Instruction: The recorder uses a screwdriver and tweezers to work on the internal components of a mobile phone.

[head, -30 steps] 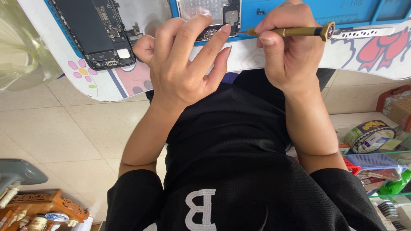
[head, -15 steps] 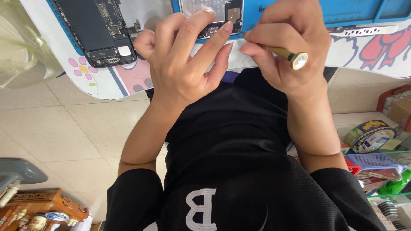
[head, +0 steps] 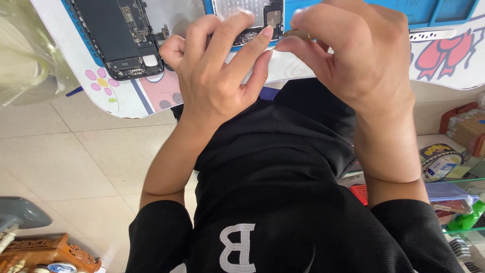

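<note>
While resting at the white table (head: 126, 101) edge on a blue mat (head: 454, 10): opened phone body (head: 118, 38), then smaller screen assembly (head: 247, 15). Left hand (head: 217, 76), fingers spread, fingertips touching that assembly. Right hand (head: 358, 55) pinching a brass-coloured screwdriver handle (head: 297, 34), just beside.

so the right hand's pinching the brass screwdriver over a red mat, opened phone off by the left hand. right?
Not quite: the mat is blue, not red, as the head view shows. The rest holds: the right hand pinches the brass screwdriver, and the opened phone lies by the left hand.
</note>
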